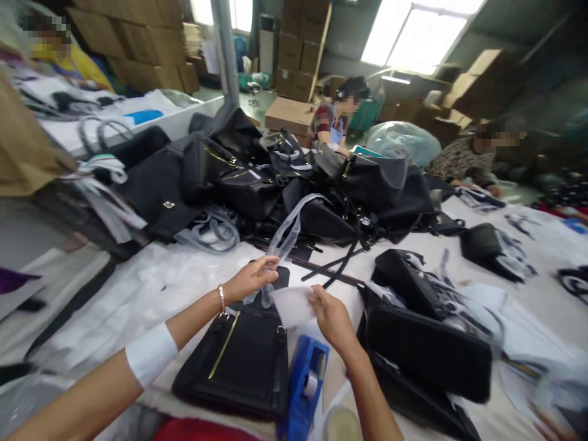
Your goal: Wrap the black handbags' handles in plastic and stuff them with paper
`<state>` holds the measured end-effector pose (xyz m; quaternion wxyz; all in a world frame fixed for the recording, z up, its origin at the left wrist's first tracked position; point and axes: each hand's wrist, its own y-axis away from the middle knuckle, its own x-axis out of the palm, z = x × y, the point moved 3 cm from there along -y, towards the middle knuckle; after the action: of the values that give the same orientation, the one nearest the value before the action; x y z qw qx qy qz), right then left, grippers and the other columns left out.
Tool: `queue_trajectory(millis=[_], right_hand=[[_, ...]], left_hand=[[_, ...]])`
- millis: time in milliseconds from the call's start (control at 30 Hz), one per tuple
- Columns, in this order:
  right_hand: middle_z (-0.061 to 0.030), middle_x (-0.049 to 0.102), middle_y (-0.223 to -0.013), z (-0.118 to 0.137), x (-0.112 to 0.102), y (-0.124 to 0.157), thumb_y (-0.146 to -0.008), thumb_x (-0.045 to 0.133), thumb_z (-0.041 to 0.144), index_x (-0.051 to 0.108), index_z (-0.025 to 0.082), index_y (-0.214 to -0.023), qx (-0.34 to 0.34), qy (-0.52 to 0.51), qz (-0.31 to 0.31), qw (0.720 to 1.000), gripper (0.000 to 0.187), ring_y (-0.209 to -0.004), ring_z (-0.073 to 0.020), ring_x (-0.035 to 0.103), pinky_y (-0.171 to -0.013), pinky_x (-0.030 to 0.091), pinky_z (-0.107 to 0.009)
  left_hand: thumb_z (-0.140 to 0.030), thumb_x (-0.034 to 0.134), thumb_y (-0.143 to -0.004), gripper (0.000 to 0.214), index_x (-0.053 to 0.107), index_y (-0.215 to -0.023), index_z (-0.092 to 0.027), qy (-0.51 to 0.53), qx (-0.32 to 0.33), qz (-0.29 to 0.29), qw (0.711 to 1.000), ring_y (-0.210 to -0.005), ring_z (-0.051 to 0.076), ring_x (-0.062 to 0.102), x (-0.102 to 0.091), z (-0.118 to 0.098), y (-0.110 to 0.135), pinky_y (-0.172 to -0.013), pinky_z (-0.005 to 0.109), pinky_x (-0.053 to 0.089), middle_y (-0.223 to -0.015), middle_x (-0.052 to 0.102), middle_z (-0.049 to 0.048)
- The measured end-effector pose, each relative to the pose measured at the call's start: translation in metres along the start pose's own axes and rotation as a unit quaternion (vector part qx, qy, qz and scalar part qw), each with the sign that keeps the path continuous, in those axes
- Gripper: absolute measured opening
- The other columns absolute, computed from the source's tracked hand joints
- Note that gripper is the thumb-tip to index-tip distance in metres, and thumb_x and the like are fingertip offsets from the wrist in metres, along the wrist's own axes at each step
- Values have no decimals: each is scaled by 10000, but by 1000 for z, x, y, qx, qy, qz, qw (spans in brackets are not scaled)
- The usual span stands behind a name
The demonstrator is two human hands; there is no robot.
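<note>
My left hand (258,278) is closed around a clear plastic strip (290,231), which loops up over the pile and shows again below the fingers. A small white sheet (293,306) is pinched between the thumb and fingers of my right hand (331,313). Beneath my hands lies a black handbag (245,364) with a gold zip on its front. Right beside the bag stands a blue tape dispenser (305,380), below the sheet. A white band wraps my left forearm, and a bracelet circles the wrist.
Black bags (257,177) are heaped across the table's far side. More black bags (427,343) lie at the right. White wrapping sheets (151,294) spread on the left. A round tub (342,424) sits at the front edge. A co-worker (333,119) is behind the heap.
</note>
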<state>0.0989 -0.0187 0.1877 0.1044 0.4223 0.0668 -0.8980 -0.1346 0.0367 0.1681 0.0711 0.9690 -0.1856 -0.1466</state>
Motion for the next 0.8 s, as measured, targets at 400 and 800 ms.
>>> queue_trajectory(millis=[400,800], right_hand=[[9,601,-546,95,167,-13,-858,498,306,608,205,-741,113,-67,111,985,190,-505,-144,555,-536,347,-239],[13,559,-619,117,255,9,-678,572,188,462,227,-708,226,-113,117,961,120,-576,-183,598,-522,421,-262]], left_hand=[[-414,721,-712,397,653,-1007,-157,360,-198,-139,901,-877,258,682,-65,96,200,-787,341,533,-950,740,72],[-410,709,-734,445,661,-1082,-137,370,-167,-269,873,-1021,298,653,-107,127,217,-939,403,485,-1057,727,111]])
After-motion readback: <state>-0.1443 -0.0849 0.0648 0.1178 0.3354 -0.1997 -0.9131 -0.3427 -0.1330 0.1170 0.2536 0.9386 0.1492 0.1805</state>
